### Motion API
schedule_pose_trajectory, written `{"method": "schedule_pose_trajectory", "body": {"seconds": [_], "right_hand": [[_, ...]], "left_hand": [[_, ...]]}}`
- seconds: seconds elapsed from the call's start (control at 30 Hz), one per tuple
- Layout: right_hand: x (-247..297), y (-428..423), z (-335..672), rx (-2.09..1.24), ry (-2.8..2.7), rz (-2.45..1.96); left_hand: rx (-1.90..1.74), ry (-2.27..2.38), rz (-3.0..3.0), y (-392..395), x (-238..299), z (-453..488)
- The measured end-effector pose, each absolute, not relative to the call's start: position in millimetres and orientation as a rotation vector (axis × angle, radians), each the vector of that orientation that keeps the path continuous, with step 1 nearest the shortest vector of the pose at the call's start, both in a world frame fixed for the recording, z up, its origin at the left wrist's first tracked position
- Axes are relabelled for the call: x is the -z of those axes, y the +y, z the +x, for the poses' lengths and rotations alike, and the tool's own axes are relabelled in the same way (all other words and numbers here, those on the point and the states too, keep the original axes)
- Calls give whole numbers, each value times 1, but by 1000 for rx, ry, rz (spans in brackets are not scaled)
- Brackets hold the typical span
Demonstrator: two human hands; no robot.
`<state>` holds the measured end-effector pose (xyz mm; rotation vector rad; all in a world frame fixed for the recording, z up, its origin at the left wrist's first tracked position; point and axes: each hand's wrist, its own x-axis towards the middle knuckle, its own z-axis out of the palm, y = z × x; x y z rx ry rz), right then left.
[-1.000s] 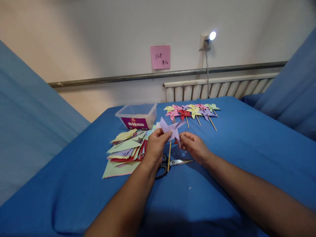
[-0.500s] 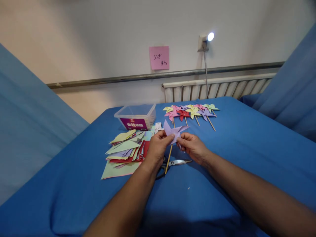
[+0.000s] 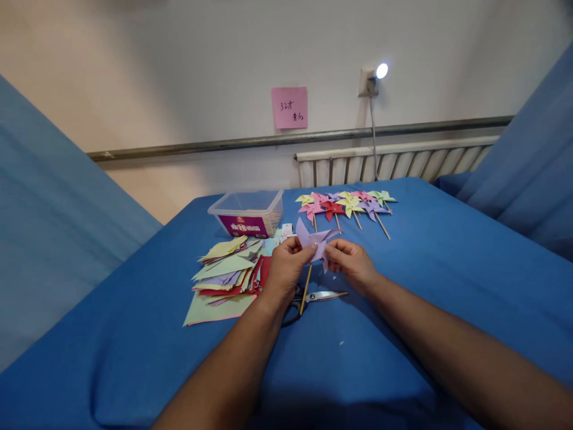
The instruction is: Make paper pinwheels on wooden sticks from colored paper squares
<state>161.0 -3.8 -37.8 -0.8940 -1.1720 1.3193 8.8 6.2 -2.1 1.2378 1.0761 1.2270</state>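
Between my hands is a purple paper pinwheel (image 3: 319,237) on a thin wooden stick (image 3: 307,286) that slants down toward me. My left hand (image 3: 287,263) grips it from the left, the thumb pressed near its centre and the other fingers behind the paper. On the right side, my right hand (image 3: 351,263) pinches a blade between thumb and fingers. Below the pinwheel lie scissors (image 3: 320,295) with black handles, blades pointing right, the stick's lower end passing in front of them.
Left of my hands lies a stack of coloured paper (image 3: 228,275). Behind it stands a clear plastic box (image 3: 245,214) with a purple label. Several finished pinwheels (image 3: 349,206) lie at the back of the blue-covered table (image 3: 430,269). A radiator (image 3: 403,160) runs along the wall.
My right thumb and fingers have shifted slightly to the right along the purple pinwheel's blade. My left hand stays in place on its centre.
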Motion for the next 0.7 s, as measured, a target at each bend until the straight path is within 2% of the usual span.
{"method": "schedule_pose_trajectory", "body": {"seconds": [0.3,0.7], "right_hand": [[35,-3,161,-1249,-1234,-930],[39,-7,158,-1176,-1296,-904]], "left_hand": [[-1216,1146,1297,6,0,11],[-1076,1013,967,6,1,7]]}}
